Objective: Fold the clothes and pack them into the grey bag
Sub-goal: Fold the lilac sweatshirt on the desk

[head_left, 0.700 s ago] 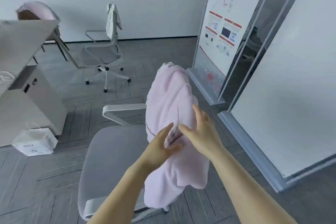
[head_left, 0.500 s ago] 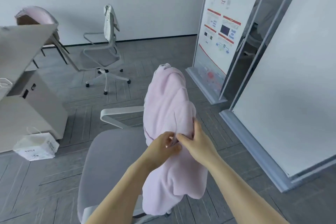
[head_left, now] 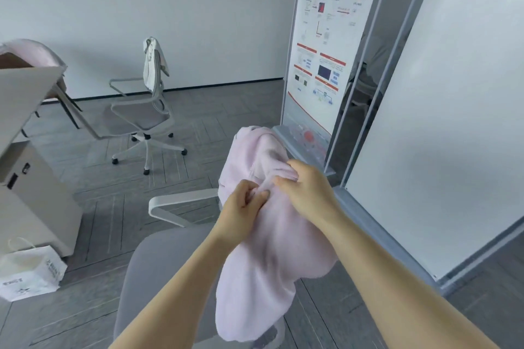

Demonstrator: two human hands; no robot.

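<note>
Grey herringbone floor [head_left: 198, 133], fuzzy pink garment [head_left: 272, 258] (bunched), both hands pinching

The pink garment [head_left: 272, 249] covers the backrest of the grey chair [head_left: 167, 269] completely, so only the seat and 1 white armrest show; the chair's base is cut off by the bottom edge. Fabric bunched at the garment's middle hides the fingertips of the left hand [head_left: 241, 207] and the right hand [head_left: 306, 187]. Both forearms run out of the bottom edge. Far left of the garment, the desk [head_left: 25, 88] and the cabinet [head_left: 34, 201] under it are cut by the left edge, as is the white paper bag [head_left: 28, 275], whose print is too small to read. Behind the garment, the poster [head_left: 329, 45] is cropped at the top, its smaller text illegible.
</note>
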